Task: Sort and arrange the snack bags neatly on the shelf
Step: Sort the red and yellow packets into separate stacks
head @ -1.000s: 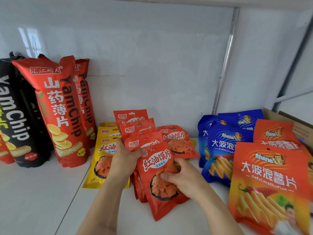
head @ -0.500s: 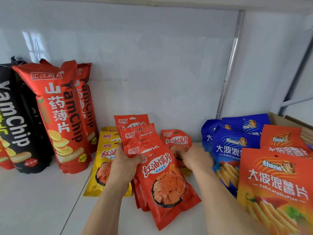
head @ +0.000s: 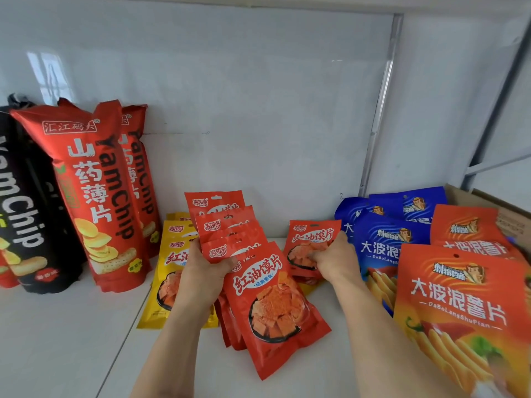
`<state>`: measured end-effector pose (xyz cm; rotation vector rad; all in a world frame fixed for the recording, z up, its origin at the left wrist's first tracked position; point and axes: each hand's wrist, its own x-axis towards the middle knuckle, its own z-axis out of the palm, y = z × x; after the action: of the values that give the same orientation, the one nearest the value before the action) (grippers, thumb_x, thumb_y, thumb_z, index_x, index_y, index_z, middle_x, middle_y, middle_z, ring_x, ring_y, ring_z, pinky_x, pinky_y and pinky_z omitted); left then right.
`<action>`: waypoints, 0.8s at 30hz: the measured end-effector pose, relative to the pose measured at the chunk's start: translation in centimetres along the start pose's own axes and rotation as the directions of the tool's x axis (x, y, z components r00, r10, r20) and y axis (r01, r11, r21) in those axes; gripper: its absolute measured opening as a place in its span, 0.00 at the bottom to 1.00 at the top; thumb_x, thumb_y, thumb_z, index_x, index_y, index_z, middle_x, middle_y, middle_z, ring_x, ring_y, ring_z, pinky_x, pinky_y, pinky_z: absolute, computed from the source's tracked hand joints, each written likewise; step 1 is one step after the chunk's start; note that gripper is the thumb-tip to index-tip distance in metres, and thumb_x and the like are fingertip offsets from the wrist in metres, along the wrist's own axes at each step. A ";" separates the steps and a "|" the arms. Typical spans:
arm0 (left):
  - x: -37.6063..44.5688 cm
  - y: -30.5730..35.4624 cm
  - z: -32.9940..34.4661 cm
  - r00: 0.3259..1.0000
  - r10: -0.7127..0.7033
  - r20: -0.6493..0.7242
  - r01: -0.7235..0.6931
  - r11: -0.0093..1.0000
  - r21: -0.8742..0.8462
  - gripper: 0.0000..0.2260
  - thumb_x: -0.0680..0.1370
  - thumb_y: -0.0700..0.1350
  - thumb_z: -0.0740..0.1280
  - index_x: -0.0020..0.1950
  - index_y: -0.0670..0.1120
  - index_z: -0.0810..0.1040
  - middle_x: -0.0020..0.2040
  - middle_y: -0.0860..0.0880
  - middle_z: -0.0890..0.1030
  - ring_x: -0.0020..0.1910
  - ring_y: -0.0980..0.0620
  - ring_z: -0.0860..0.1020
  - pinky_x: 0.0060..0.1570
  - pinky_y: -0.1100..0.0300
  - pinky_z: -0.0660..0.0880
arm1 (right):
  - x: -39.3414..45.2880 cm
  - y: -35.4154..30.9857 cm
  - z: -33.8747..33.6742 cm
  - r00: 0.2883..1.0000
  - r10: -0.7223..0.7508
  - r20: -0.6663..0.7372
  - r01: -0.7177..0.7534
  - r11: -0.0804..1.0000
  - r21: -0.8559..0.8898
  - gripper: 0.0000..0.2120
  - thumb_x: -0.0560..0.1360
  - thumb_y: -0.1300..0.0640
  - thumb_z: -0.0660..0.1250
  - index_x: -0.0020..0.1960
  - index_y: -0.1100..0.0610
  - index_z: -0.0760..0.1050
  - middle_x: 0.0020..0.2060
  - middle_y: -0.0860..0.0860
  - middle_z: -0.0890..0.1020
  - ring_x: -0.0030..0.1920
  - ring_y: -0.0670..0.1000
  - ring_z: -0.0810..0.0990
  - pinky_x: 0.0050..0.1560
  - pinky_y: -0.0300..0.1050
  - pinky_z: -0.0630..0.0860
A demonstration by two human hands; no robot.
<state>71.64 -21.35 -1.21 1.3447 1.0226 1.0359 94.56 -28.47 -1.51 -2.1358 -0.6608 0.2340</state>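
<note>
Red pouch (head: 311,248) now pinched by right hand (head: 334,259) | left hand (head: 205,272) still grips stack (head: 230,239)

The black yam chip bag (head: 26,214) is cut off at the left edge; the orange potato chip bag (head: 465,305) runs off the lower right; the yellow bags (head: 169,268) are mostly covered.

The white shelf (head: 71,340) has a seam running from its front edge back toward 1 o'clock. At 9 o'clock, black YamChip bags (head: 26,214) and red YamChip bags (head: 97,196) stand upright on it against the back wall. At center, yellow snack bags (head: 169,282) lie flat. At 3 o'clock, blue potato chip bags (head: 376,248) and orange potato chip bags (head: 459,297) lean in rows, beside a cardboard box (head: 511,214).
</note>
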 end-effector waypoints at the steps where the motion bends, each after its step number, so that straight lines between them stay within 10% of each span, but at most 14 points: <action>1: 0.0 0.0 0.0 1.000 0.001 0.000 -0.001 1.000 0.003 0.24 0.75 0.45 0.76 0.63 0.58 0.68 0.51 0.55 0.82 0.46 0.50 0.85 0.43 0.50 0.83 | 0.2 0.1 -0.2 1.000 -0.016 -0.006 0.017 0.999 0.047 0.33 0.70 0.52 0.77 0.68 0.59 0.65 0.59 0.59 0.77 0.57 0.61 0.78 0.54 0.51 0.75; 12: 0.5 -0.4 -0.3 1.000 -0.025 -0.013 0.025 0.999 -0.040 0.25 0.74 0.44 0.77 0.66 0.56 0.70 0.53 0.52 0.84 0.46 0.47 0.86 0.46 0.45 0.84 | -1.7 0.4 -4.3 0.992 -0.033 -0.118 0.074 0.930 0.359 0.15 0.75 0.53 0.72 0.59 0.55 0.73 0.52 0.50 0.79 0.50 0.51 0.76 0.51 0.47 0.72; 24: 0.6 -0.7 -0.3 1.000 -0.022 -0.002 0.022 0.994 -0.104 0.25 0.73 0.45 0.78 0.66 0.56 0.71 0.53 0.51 0.85 0.45 0.49 0.87 0.47 0.44 0.84 | -8.1 2.9 -7.4 0.810 -0.238 0.535 -0.025 0.898 0.439 0.15 0.70 0.54 0.75 0.56 0.53 0.82 0.48 0.49 0.87 0.50 0.49 0.86 0.58 0.47 0.79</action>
<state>71.49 -20.69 -1.86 1.2452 0.9707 1.0603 91.71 -39.34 0.20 -1.5768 -0.9741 0.9118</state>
